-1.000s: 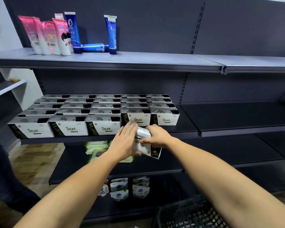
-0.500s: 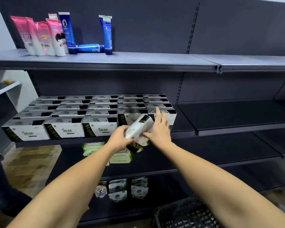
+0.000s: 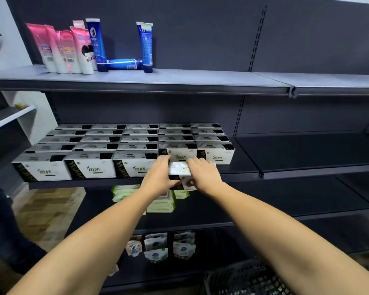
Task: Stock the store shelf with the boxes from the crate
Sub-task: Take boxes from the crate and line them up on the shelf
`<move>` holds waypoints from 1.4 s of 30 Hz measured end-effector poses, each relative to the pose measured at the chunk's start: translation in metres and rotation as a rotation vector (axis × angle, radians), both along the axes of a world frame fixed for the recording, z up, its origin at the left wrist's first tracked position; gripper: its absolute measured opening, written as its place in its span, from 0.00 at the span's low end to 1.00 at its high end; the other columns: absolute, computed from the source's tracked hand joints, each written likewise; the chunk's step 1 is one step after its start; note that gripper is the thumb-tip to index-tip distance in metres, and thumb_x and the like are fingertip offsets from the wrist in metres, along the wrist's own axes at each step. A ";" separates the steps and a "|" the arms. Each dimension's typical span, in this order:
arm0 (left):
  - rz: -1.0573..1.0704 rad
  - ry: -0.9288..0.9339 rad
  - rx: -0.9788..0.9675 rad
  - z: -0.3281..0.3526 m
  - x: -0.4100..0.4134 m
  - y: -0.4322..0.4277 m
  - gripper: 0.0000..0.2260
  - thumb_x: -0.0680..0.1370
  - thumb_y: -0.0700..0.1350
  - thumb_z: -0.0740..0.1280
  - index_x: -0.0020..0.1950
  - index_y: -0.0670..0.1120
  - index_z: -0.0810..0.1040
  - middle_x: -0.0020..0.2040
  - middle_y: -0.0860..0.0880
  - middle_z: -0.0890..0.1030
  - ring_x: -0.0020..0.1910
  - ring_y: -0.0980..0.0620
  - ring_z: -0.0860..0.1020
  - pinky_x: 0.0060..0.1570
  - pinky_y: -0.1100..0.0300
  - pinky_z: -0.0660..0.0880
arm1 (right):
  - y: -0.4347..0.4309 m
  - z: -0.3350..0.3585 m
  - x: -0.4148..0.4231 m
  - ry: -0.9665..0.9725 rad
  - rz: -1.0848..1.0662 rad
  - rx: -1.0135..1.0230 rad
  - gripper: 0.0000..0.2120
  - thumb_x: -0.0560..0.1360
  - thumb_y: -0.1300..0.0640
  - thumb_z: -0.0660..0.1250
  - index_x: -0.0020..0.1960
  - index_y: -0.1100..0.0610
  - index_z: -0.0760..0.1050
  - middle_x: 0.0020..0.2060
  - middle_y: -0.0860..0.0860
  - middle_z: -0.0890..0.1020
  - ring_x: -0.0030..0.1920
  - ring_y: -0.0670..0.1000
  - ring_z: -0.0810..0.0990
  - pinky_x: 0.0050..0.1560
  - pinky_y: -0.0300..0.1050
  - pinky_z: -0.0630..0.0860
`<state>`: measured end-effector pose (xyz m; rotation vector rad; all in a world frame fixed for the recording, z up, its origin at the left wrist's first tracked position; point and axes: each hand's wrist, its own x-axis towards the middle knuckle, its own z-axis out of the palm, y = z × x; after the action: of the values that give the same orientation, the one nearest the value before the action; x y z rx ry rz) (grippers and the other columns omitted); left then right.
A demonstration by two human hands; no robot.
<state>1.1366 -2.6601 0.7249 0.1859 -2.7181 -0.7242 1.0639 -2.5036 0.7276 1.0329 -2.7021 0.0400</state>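
A white and black box sits at the front edge of the middle shelf, in front of the fourth column of stocked boxes. My left hand holds its left side and my right hand holds its right side, fingers over the top and thumbs at the front. Several rows of the same boxes fill the shelf's left part. The black crate shows at the bottom edge, its contents hidden.
Pink and blue tubes stand on the top shelf. Green packs lie on the shelf below, pouches hang lower down. The right half of the middle shelf is bare. A person's dark clothing is at left.
Both hands raised the box from below the shelf edge, turned it level and brought it onto the front of the middle shelf.
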 end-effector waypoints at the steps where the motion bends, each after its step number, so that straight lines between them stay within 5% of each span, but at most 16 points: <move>1: 0.023 0.003 -0.094 0.000 0.002 -0.003 0.40 0.69 0.52 0.78 0.74 0.45 0.62 0.71 0.48 0.67 0.69 0.48 0.67 0.66 0.51 0.69 | -0.002 -0.003 -0.001 0.001 -0.008 -0.006 0.26 0.71 0.53 0.74 0.64 0.56 0.67 0.59 0.53 0.75 0.60 0.57 0.73 0.56 0.51 0.67; 7: 0.097 -0.013 -0.413 -0.004 0.006 -0.018 0.45 0.69 0.62 0.74 0.77 0.44 0.58 0.75 0.48 0.63 0.75 0.48 0.60 0.71 0.50 0.60 | -0.015 -0.015 -0.008 0.010 -0.022 -0.061 0.24 0.72 0.56 0.72 0.65 0.57 0.67 0.59 0.54 0.76 0.59 0.58 0.73 0.62 0.52 0.67; 24: 0.155 -0.024 -0.516 -0.007 -0.004 -0.054 0.42 0.68 0.62 0.75 0.74 0.45 0.62 0.71 0.47 0.66 0.72 0.46 0.62 0.69 0.49 0.62 | -0.050 -0.032 -0.027 0.041 -0.020 -0.054 0.30 0.72 0.53 0.74 0.69 0.58 0.67 0.62 0.56 0.75 0.64 0.60 0.72 0.72 0.56 0.61; 31: 0.178 -0.009 -0.520 -0.008 -0.007 -0.065 0.42 0.69 0.62 0.74 0.75 0.45 0.61 0.73 0.46 0.64 0.74 0.45 0.61 0.70 0.49 0.61 | -0.063 -0.042 -0.027 0.100 -0.074 -0.140 0.26 0.61 0.62 0.79 0.57 0.63 0.77 0.48 0.59 0.81 0.51 0.64 0.79 0.62 0.64 0.73; 42: 0.198 -0.007 -0.552 -0.013 -0.018 -0.074 0.44 0.66 0.63 0.75 0.74 0.45 0.62 0.72 0.46 0.65 0.73 0.44 0.61 0.68 0.47 0.62 | -0.080 -0.036 -0.038 0.166 -0.183 -0.154 0.27 0.56 0.65 0.79 0.54 0.58 0.81 0.51 0.59 0.81 0.49 0.63 0.79 0.47 0.56 0.78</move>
<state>1.1182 -2.7341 0.7118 0.3156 -2.7333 0.0903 1.0261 -2.5835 0.6920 0.7097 -2.5836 0.1212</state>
